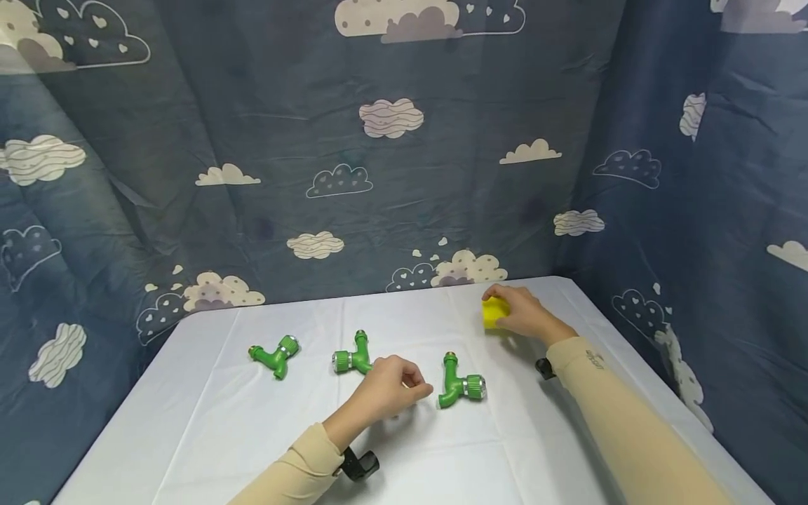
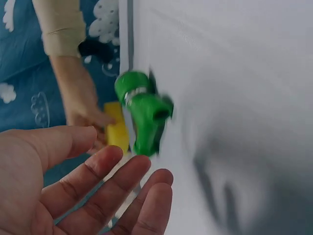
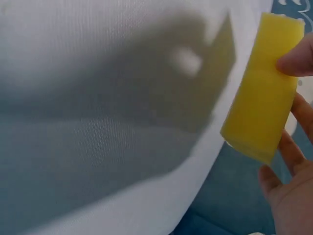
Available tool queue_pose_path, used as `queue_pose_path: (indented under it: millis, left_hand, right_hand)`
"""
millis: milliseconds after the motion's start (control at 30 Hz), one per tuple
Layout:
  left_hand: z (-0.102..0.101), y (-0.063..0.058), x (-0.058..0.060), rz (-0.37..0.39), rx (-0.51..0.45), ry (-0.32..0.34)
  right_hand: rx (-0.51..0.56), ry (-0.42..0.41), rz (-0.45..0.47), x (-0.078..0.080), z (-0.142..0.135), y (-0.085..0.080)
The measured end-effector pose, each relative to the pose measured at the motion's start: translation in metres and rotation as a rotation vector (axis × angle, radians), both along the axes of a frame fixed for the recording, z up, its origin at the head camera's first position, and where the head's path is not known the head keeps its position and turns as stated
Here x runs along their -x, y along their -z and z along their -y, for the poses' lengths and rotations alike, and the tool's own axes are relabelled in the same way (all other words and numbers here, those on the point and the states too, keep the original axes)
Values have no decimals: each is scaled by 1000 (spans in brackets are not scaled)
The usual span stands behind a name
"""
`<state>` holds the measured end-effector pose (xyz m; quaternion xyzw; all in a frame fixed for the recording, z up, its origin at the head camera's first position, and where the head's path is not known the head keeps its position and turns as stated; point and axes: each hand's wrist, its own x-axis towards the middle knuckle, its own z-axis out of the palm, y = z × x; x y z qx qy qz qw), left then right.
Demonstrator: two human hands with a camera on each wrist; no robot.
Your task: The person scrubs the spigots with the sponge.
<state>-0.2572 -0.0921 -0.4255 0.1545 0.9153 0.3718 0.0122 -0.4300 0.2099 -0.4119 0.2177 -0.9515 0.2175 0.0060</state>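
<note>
My right hand [image 1: 522, 313] pinches a yellow rectangular block [image 3: 264, 88] that looks like a sponge, above the far right of the table. In the right wrist view the thumb presses on its face while the fingers lie behind it. My left hand [image 1: 388, 387] hovers over the middle of the table, fingers loosely bent and nothing in them. Just right of it lies a green tap [image 1: 451, 382] with a ribbed round knob. Another green tap [image 1: 361, 352] sits behind the left hand, which partly covers it. Farther left rests a third green tap [image 1: 276, 358].
A white cloth covers the table [image 1: 214, 435], whose back edge runs close to a dark blue curtain [image 1: 442, 189] with cloud prints. More curtain hangs along both sides. Each wrist carries a black camera mount [image 1: 360, 464].
</note>
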Motion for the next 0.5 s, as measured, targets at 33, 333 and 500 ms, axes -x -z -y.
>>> queue_pose_path:
  millis: [33, 333, 500]
  left_hand:
    - [6, -1, -1, -8, -3, 0]
    - [56, 1, -8, 7, -77, -84]
    - [76, -4, -11, -4, -50, -131]
  right_hand:
    - [-14, -1, 15, 2, 0, 1]
    - [-28, 3, 131, 12, -4, 18]
    - [-47, 21, 148, 9, -8, 18]
